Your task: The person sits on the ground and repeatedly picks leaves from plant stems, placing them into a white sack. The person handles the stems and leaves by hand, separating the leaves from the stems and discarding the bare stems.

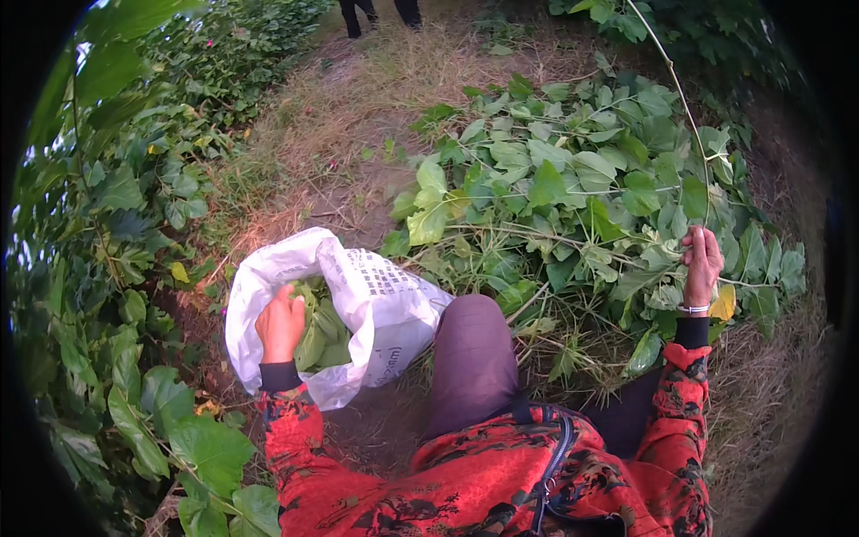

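Note:
My left hand [280, 323] reaches into the mouth of a white woven plastic sack [396, 315] that bears printed writing. Green leaves [323, 332] fill the opening beside it; its fingertips are hidden, so whether it grips any leaves is unclear. Over on the right, my right hand [702, 263] pinches the lower end of a long thin branch [686, 111]. The branch rises, mostly bare, towards the top of the view. Beneath and beyond that hand lies a heap of cut leafy branches [577, 171].
My bent knee [473, 356] is between the sack and the heap. Leafy bushes [134, 268] line the left side. A dirt path with dry grass [376, 87] runs away ahead, where a person's dark-clothed legs [379, 13] stand. A yellow leaf [723, 303] hangs near my right wrist.

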`<action>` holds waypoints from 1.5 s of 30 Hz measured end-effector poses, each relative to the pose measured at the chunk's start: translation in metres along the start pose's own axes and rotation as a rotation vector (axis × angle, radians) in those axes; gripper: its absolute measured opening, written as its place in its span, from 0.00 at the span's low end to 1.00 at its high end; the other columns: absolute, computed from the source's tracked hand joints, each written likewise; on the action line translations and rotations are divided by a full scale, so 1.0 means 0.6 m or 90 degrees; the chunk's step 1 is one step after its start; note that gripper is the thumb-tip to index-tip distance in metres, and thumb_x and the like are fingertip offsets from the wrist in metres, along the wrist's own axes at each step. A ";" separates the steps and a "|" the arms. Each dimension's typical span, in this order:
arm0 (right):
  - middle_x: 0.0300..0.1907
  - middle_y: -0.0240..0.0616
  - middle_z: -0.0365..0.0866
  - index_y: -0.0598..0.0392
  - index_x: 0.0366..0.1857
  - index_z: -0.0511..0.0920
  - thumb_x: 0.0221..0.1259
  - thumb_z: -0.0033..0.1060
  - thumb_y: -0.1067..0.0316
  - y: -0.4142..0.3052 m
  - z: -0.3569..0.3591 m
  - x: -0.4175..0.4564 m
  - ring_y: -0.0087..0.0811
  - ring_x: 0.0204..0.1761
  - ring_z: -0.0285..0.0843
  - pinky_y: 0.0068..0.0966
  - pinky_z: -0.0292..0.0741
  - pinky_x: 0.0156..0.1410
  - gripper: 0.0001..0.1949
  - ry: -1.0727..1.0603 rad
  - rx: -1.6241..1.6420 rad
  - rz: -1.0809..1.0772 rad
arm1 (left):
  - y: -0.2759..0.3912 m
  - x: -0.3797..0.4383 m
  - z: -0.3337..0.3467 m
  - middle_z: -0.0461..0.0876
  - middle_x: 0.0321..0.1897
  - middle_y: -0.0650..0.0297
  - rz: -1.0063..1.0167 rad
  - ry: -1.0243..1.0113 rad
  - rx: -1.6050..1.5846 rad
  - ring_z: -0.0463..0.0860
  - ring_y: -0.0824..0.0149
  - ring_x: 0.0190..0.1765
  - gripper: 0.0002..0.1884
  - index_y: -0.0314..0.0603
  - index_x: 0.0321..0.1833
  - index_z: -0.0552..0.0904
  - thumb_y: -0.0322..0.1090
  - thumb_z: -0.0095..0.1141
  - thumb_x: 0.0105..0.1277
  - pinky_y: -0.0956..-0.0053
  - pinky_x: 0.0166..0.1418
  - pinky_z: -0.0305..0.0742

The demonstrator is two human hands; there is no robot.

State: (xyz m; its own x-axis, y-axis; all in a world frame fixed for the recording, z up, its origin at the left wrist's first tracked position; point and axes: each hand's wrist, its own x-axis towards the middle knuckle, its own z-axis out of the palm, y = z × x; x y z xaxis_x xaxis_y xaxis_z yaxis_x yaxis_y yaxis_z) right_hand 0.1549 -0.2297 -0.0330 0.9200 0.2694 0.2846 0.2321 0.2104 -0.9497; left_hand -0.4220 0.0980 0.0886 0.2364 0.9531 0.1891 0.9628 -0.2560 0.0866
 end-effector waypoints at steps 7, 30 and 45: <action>0.28 0.34 0.81 0.57 0.40 0.78 0.73 0.52 0.65 -0.019 0.038 0.003 0.15 0.20 0.65 0.17 0.72 0.30 0.08 0.034 0.314 0.123 | 0.310 -0.048 0.028 0.86 0.42 0.59 0.379 -0.081 -0.584 0.84 0.71 0.45 0.12 0.30 0.54 0.80 0.25 0.53 0.69 0.76 0.51 0.78; 0.33 0.34 0.86 0.57 0.38 0.81 0.71 0.55 0.64 -0.024 0.074 -0.038 0.15 0.26 0.73 0.14 0.72 0.33 0.09 -0.019 0.249 0.193 | 0.784 -0.145 0.261 0.83 0.44 0.65 0.379 -0.722 -0.953 0.80 0.75 0.43 0.16 0.29 0.55 0.80 0.36 0.55 0.73 0.78 0.46 0.76; 0.40 0.31 0.86 0.58 0.44 0.81 0.71 0.53 0.61 -0.004 0.093 -0.046 0.19 0.36 0.78 0.18 0.74 0.44 0.11 -0.100 0.173 0.167 | 0.763 -0.098 0.316 0.82 0.26 0.66 0.408 -0.413 -0.865 0.77 0.78 0.29 0.08 0.33 0.42 0.83 0.29 0.52 0.71 0.82 0.36 0.71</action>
State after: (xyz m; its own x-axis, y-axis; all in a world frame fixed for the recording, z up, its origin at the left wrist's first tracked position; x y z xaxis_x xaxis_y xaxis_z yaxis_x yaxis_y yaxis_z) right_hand 0.1112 -0.1849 -0.0312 0.8727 0.4827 0.0735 -0.1152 0.3498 -0.9297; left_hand 0.0296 -0.0446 -0.0682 0.8786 0.4558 0.1425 -0.0410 -0.2253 0.9734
